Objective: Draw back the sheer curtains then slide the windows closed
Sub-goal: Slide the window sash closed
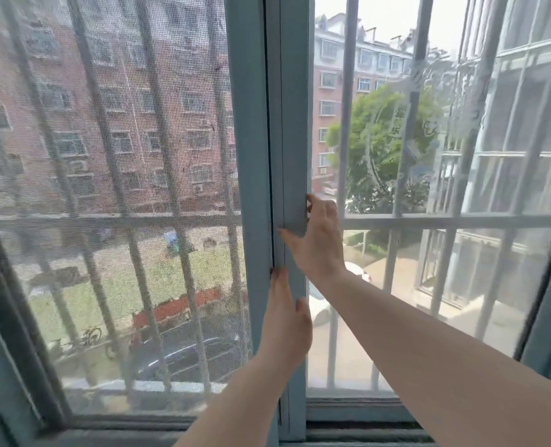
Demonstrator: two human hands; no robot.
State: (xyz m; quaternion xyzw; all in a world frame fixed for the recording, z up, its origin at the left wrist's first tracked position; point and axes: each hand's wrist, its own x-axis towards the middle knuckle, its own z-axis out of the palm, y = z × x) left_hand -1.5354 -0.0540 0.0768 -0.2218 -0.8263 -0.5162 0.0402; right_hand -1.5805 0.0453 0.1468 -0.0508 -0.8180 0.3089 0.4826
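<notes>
The window fills the view: a screen [106, 204] covers the left half, and a blue-grey sash [295, 124] stands upright at the middle, its stile against the screen's frame. To the right of that stile the view of the bars [399, 156], the tree and the buildings is sharp, so that side looks open, though I cannot rule out clean glass there. If so, the sash has yet to travel right across the gap.

The curtain [499, 108], sheer with a pale embroidered pattern, hangs over the right part of the window, from near the tree outward. It is off the middle, so the drawing back looks largely done, but it is not fully clear of the pane.

The right hand [319, 240] is on the stile, fingers curled round its right edge and thumb laid across its face. The left hand [287, 321] sits lower, fingers straight and pressed together, tips in the groove between stile and screen frame. Judging by this, the sliding is just being set up.
</notes>
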